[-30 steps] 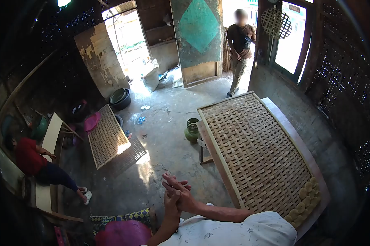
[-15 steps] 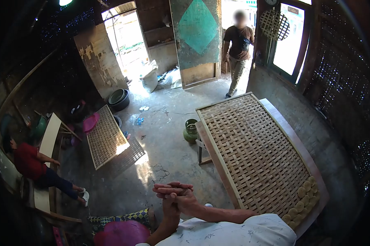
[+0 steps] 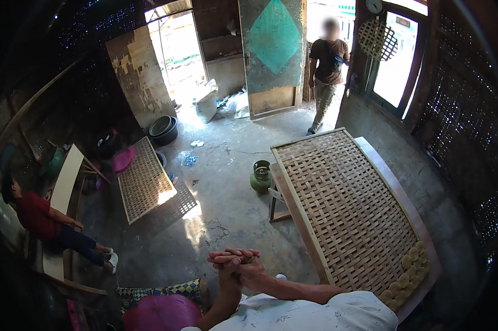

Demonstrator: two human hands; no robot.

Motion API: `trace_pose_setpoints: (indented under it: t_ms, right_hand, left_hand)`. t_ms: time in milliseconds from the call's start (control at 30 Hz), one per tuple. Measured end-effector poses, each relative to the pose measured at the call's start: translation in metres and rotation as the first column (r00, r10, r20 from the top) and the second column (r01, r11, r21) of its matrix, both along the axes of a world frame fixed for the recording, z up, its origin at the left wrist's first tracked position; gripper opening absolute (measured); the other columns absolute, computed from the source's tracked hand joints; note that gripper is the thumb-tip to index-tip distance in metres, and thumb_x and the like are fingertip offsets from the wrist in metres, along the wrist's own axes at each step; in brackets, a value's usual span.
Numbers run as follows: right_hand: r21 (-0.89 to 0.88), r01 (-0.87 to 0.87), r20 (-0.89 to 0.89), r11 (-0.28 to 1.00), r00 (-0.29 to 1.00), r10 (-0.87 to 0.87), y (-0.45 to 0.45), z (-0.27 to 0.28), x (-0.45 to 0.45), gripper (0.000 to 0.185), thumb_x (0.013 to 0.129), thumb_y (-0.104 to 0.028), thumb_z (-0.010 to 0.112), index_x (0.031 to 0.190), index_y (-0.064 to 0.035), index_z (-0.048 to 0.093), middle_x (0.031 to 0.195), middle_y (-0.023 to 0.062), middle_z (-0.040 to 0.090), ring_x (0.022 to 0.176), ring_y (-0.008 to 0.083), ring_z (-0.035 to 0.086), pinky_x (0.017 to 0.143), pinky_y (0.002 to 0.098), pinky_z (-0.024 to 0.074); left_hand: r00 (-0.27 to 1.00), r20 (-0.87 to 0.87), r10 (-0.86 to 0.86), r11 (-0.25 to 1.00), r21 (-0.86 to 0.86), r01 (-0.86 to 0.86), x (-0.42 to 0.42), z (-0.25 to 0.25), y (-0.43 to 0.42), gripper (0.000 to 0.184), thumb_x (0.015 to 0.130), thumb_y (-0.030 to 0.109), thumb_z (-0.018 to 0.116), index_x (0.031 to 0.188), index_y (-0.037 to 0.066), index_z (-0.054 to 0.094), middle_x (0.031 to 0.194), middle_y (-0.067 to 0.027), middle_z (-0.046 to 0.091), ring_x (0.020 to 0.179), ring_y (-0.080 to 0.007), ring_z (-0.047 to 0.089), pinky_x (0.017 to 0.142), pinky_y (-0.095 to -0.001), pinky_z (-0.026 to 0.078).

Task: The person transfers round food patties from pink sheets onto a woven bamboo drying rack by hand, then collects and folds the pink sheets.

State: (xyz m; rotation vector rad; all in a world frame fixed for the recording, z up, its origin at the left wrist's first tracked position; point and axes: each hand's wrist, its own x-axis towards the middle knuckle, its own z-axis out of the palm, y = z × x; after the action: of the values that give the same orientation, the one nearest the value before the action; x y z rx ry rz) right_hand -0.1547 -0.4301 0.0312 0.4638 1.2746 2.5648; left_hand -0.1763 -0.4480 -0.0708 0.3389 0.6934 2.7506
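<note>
My left hand (image 3: 228, 274) and my right hand (image 3: 251, 271) are clasped together in front of my body, with their fingers interlaced and the thumbs on top. Nothing else shows between them. To the right, nearest my right forearm, a large woven bamboo tray (image 3: 342, 204) lies on a table (image 3: 433, 265). Several round, flat, yellowish pieces (image 3: 406, 276) sit in rows at its near right corner.
A green gas cylinder (image 3: 260, 176) stands beside the table. A smaller woven tray (image 3: 145, 182) leans at the left. One person (image 3: 39, 220) sits on a bench (image 3: 54, 259); another person (image 3: 330, 66) is in the doorway. A pink item (image 3: 163, 314) lies near me.
My view has shifted slightly, so the room's things appear a little displaced. My hands stay clasped, with the fingers folded a bit more. The person in the doorway has barely moved.
</note>
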Motion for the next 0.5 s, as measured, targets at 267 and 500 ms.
trace_pose_setpoints:
  t_ms: [267, 500]
  right_hand:
    - [0.706, -0.068, 0.216, 0.705, 0.969, -0.123, -0.017, -0.027, -0.001, 0.029, 0.079, -0.030, 0.065, 0.094, -0.0071, 0.055, 0.095, 0.0073, 0.058, 0.112, 0.0257, 0.052, 0.107, 0.0440, 0.0323]
    - [0.890, -0.086, 0.230, 0.447, 0.933, -0.277, -0.027, -0.057, -0.003, 0.027, 0.080, -0.026, 0.062, 0.097, -0.0088, 0.051, 0.098, 0.0075, 0.058, 0.116, 0.0279, 0.050, 0.110, 0.0452, 0.0276]
  left_hand:
    - [0.958, 0.260, 0.118, 0.993, -0.062, -0.105, 0.024, 0.064, -0.016, 0.017, 0.089, 0.015, 0.057, 0.105, 0.012, 0.060, 0.106, -0.0080, 0.060, 0.106, -0.0277, 0.054, 0.100, -0.0543, 0.037]
    - [0.983, 0.115, 0.145, 0.989, -0.030, -0.143, 0.015, 0.063, -0.029, 0.016, 0.088, 0.016, 0.057, 0.104, 0.011, 0.060, 0.104, -0.0086, 0.060, 0.105, -0.0288, 0.054, 0.098, -0.0543, 0.038]
